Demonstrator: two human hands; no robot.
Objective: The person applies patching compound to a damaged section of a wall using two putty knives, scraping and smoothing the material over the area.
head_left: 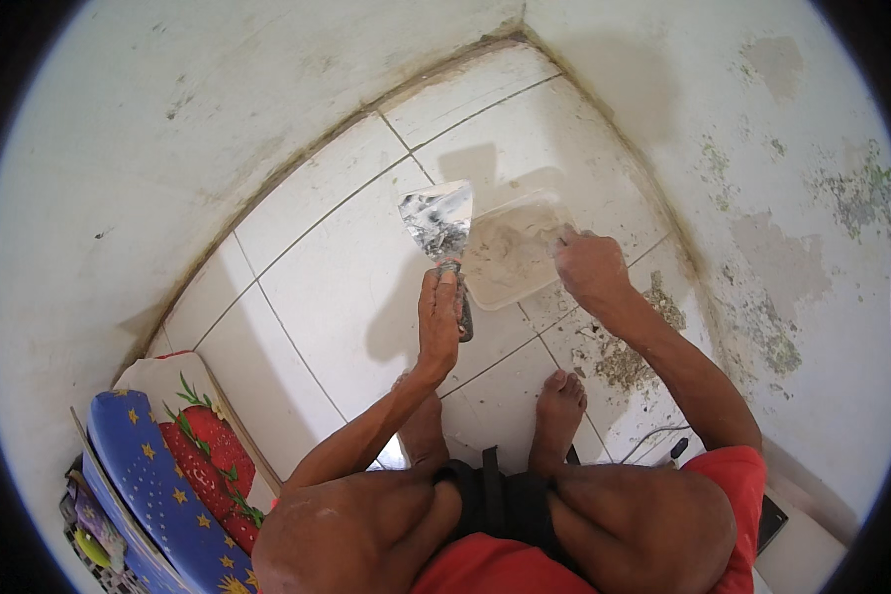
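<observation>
My left hand point(436, 322) is wrapped round the dark handle of a putty knife point(438, 216). Its broad metal blade points away from me and is smeared with grey-white material. Beside the blade, a shallow translucent plastic container point(505, 300) holds a pale, powdery or pasty residue. At the container's right edge is my right hand point(592, 269), its fingers closed on the rim. The fingertips are partly hidden there. Between the blade and the container's left side I see little gap; whether they touch is unclear.
Stained walls meet in a far corner, and the right wall point(772, 257) has peeling patches. Crumbled debris point(624, 361) lies on the white floor tiles to the right, near a thin cable point(653, 433). Cushion-like blue starry point(148, 465) and strawberry-patterned point(213, 436) items stand at left. My bare feet are below.
</observation>
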